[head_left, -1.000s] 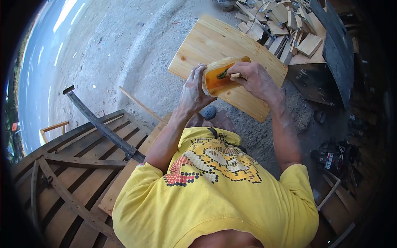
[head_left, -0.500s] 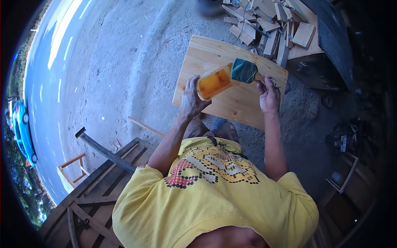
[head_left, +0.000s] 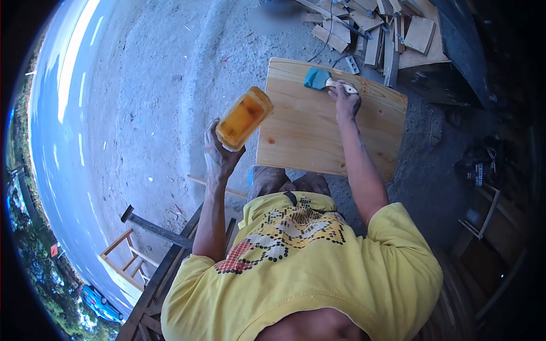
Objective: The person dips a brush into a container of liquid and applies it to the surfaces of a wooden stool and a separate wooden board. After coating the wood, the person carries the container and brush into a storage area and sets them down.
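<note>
My left hand (head_left: 222, 152) grips the lower end of a rectangular container (head_left: 244, 118) with amber liquid in it, held left of a wooden board. The pale, knotted board (head_left: 318, 128) lies in front of my legs. Over its upper part, my right hand (head_left: 346, 102) is closed round the light handle of a brush (head_left: 318, 79). Green-blue material covers the brush head, which points left and is over the board near its far edge. Whether it touches the surface is hard to tell.
Wood offcuts (head_left: 372, 34) are heaped at the top right, near a power strip (head_left: 352, 65). A metal bar (head_left: 156, 228) and a small wooden frame (head_left: 128, 258) stand at lower left. A road (head_left: 62, 153) with a blue car (head_left: 101, 304) runs along the left.
The brush has moved left and up, away from the container to the board's far part. My left hand has drawn the container leftward off the board. The whole view has shifted and turned.
</note>
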A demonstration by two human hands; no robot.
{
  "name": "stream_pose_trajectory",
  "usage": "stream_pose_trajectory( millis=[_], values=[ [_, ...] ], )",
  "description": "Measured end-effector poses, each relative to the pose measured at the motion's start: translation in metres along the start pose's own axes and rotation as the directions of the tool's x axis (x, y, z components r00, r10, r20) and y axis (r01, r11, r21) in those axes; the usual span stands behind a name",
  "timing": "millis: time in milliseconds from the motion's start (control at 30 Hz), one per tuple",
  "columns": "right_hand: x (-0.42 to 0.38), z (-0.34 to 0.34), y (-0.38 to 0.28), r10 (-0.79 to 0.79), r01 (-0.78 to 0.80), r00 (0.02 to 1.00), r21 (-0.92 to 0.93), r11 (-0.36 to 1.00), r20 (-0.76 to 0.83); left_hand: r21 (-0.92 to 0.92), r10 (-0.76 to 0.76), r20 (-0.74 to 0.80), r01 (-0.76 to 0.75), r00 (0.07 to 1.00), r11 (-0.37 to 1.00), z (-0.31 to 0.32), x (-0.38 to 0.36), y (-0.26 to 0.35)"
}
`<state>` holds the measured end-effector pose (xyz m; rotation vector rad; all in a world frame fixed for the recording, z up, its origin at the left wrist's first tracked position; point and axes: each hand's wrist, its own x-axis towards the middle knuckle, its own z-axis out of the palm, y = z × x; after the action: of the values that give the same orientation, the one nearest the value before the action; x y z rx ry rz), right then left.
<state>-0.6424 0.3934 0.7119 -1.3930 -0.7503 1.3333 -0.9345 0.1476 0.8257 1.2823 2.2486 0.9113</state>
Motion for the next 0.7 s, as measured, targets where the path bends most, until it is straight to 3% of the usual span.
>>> stream_pose_trajectory(
  millis=[67, 167, 200, 267, 333, 433, 467, 533, 600, 700],
  values=[
    [0.006, -0.037, -0.022, -0.210, 0.184, 0.974, -0.243, 0.952, -0.086, -0.019, -0.026, -0.028, 0.026, 0.999, 0.999, -0.013, -0.005, -0.013],
    [0.009, -0.051, -0.038, -0.340, 0.267, 0.918, -0.317, 0.910, -0.204, -0.006, -0.077, -0.064, 0.077, 0.995, 0.997, -0.030, -0.016, -0.025],
    [0.010, -0.037, -0.036, -0.339, 0.266, 0.917, -0.314, 0.912, -0.210, -0.031, -0.141, -0.091, 0.139, 0.986, 0.990, -0.032, -0.018, -0.027],
    [0.003, 0.016, -0.021, -0.165, 0.163, 0.986, -0.059, 0.985, -0.027, -0.095, -0.336, -0.073, 0.329, 0.939, 0.939, -0.038, -0.024, -0.025],
    [-0.003, 0.075, 0.000, -0.074, 0.070, 0.995, 0.059, 0.996, 0.072, -0.079, -0.326, -0.093, 0.320, 0.941, 0.944, -0.041, -0.027, -0.026],
    [-0.004, 0.130, 0.025, -0.025, 0.018, 0.993, 0.063, 0.998, 0.113, -0.016, -0.278, -0.147, 0.279, 0.949, 0.960, -0.046, -0.032, -0.020],
    [-0.001, 0.136, 0.028, 0.010, -0.007, 0.987, -0.015, 1.000, 0.160, -0.019, -0.305, -0.156, 0.306, 0.939, 0.952, -0.048, -0.035, -0.014],
    [0.005, 0.122, 0.021, 0.040, -0.023, 0.983, -0.094, 0.995, 0.181, -0.070, -0.337, -0.154, 0.330, 0.929, 0.941, -0.047, -0.040, -0.014],
    [0.012, 0.088, 0.009, -0.047, 0.097, 0.974, -0.218, 0.971, 0.222, -0.079, -0.298, -0.161, 0.289, 0.941, 0.954, -0.042, -0.044, -0.015],
    [0.038, 0.011, -0.003, -0.049, 0.079, 0.984, -0.170, 0.982, 0.169, -0.085, -0.251, -0.182, 0.239, 0.951, 0.967, -0.036, -0.049, -0.013]
  ],
)
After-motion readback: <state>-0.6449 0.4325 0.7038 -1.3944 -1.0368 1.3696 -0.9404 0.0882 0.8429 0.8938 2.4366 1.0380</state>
